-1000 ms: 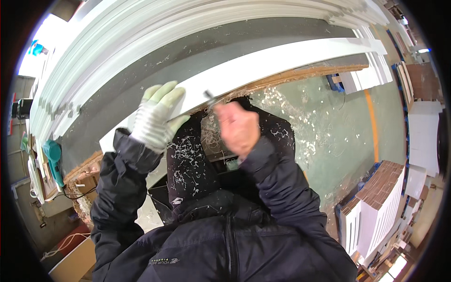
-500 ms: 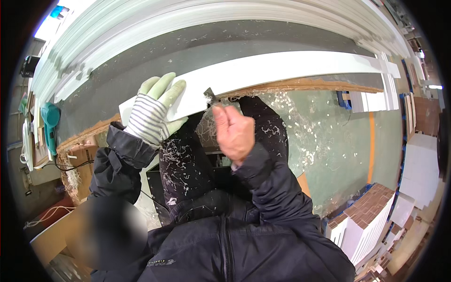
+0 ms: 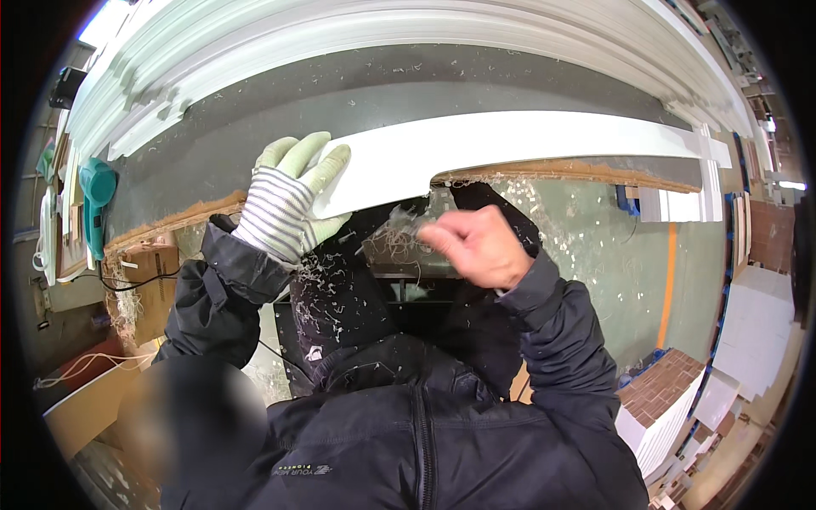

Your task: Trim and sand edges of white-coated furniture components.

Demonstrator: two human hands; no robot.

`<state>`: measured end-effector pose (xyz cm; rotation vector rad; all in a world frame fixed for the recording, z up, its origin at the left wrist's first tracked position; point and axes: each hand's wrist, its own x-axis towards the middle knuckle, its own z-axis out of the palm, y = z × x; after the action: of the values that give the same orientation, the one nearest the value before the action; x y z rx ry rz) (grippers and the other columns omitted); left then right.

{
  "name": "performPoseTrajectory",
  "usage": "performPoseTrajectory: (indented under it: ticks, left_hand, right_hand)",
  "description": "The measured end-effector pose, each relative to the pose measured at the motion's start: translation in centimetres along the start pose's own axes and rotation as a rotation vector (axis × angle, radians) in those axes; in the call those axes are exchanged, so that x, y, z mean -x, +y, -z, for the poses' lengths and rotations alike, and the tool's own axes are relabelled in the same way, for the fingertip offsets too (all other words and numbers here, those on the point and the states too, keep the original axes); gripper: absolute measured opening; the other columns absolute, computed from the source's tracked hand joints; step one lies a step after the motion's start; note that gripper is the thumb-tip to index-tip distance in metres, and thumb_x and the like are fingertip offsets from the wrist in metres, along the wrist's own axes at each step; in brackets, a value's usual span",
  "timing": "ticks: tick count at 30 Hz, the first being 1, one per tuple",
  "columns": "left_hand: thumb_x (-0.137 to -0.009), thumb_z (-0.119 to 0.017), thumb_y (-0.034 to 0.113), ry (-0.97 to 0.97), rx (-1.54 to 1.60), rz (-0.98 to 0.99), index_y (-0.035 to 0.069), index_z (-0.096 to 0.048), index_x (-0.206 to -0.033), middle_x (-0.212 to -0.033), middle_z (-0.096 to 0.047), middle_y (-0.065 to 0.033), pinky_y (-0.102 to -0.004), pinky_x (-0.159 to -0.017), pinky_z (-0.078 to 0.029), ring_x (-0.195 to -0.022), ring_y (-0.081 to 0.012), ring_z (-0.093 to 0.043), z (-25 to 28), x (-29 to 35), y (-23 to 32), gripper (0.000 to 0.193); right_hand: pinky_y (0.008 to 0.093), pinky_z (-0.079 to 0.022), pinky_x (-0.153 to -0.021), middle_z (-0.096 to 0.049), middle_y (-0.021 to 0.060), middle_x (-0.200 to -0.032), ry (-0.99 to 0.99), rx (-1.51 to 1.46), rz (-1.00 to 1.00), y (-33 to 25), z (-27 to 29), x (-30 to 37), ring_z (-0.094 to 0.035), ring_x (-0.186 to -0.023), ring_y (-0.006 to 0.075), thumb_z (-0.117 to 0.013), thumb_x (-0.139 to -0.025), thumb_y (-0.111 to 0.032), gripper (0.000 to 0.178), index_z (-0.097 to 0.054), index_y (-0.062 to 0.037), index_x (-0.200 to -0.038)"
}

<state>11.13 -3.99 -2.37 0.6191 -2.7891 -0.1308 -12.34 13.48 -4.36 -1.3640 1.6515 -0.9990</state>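
A long white panel (image 3: 476,140) lies along the near edge of the grey workbench (image 3: 357,81), its left end sticking out over my lap. My left hand (image 3: 289,195), in a pale green glove with a striped back, grips that left end, fingers on top and thumb at the near edge. Bare and closed, my right hand (image 3: 483,246) is below the panel's edge, apart from it. A small flat-bladed scraper (image 3: 406,223) juts left from its fingers, smeared by motion; its handle is hidden in the fist.
Stacked white strips (image 3: 382,25) line the bench's far side. A teal tool (image 3: 98,200) stands at the left end. Shavings dot my dark trousers and the green floor (image 3: 595,255). A stack of brown-topped white pieces (image 3: 663,391) sits at lower right.
My right hand has moved right and down, taking the scraper off the panel's near edge. The left hand keeps its grip on the panel. The whole view has shifted slightly.
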Motion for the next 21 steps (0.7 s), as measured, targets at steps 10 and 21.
performPoseTrajectory:
  ticks: [10,21]
  left_hand:
    - [-0.065,-0.085,0.028,-0.009,0.002,0.001,0.013,-0.060,-0.136,-0.134,-0.057,-0.0170,-0.0480,-0.103,-0.044,-0.118,-0.0411,-0.050,0.1,-0.4,-0.1,0.077]
    - [-0.065,-0.086,0.025,0.006,0.021,0.000,0.013,-0.060,-0.136,-0.131,-0.060,-0.0171,-0.0469,-0.102,-0.045,-0.117,-0.0411,-0.052,0.2,-0.7,0.2,0.076]
  right_hand:
    - [0.0331,-0.042,-0.053,-0.054,0.0100,-0.059,-0.021,0.035,-0.101,-0.1,2.9,-1.5,-0.047,-0.054,0.0141,-0.065,-0.098,-0.033,0.037,-0.069,0.0017,-0.084]
    - [0.0325,-0.038,-0.051,-0.048,0.0071,-0.057,-0.430,0.264,0.033,-0.8,5.7,-2.1,-0.043,-0.055,0.0106,-0.066,-0.098,-0.033,0.039,-0.067,0.0013,-0.079]
